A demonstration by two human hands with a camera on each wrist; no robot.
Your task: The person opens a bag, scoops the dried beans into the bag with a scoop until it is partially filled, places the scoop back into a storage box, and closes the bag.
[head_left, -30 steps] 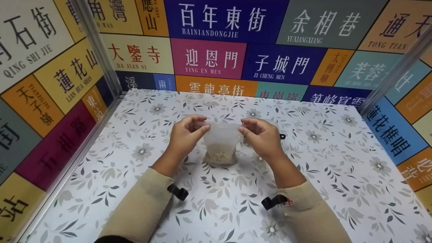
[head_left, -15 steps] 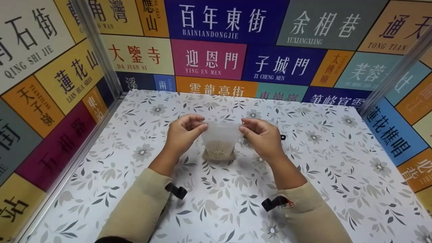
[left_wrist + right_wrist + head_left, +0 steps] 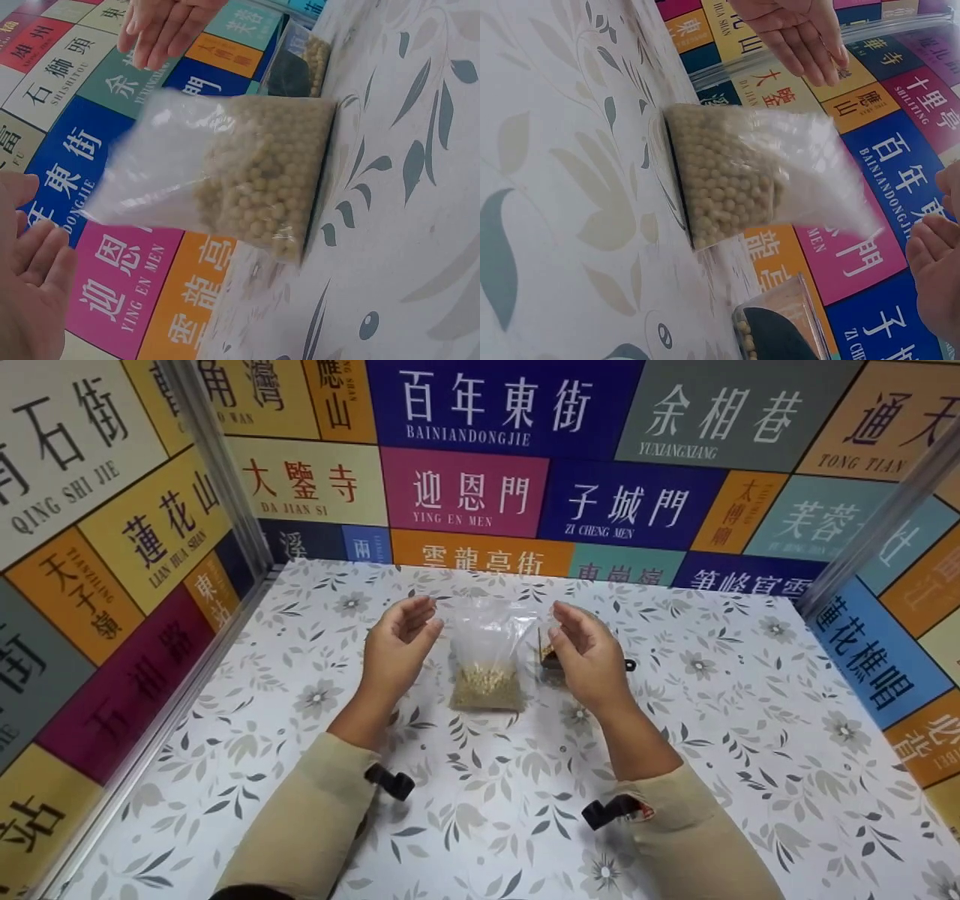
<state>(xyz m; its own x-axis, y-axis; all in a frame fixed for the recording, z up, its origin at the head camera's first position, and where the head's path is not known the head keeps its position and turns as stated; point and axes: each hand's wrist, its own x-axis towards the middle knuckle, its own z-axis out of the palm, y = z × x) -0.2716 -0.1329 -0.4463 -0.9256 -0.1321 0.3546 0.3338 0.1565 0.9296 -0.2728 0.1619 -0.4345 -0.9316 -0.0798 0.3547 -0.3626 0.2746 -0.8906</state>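
A clear plastic bag [image 3: 487,686] stands on the table between my two hands, its lower part filled with round, pale yellow soybeans [image 3: 262,180]. Its upper part is slack and blurred. My left hand [image 3: 400,649] is just left of the bag, fingers relaxed, with a gap between them. On the other side my right hand [image 3: 589,660] is likewise apart from the bag, thumb and fingers spread around nothing. Partly hidden behind the right hand is a clear box [image 3: 315,64] with more soybeans and a dark scoop [image 3: 776,334] in it.
The tabletop [image 3: 480,810] has a white leaf-and-flower covering. Panels of coloured street-name signs [image 3: 465,487] wall it in at the back and sides, with clear vertical corner strips [image 3: 225,472]. A black wrist mount [image 3: 390,782] sits at each cuff.
Both hands have let go of the bag's top corners and moved apart, left hand leftward, right hand slightly rightward. The bag now stands by itself, and more of the clear box shows.
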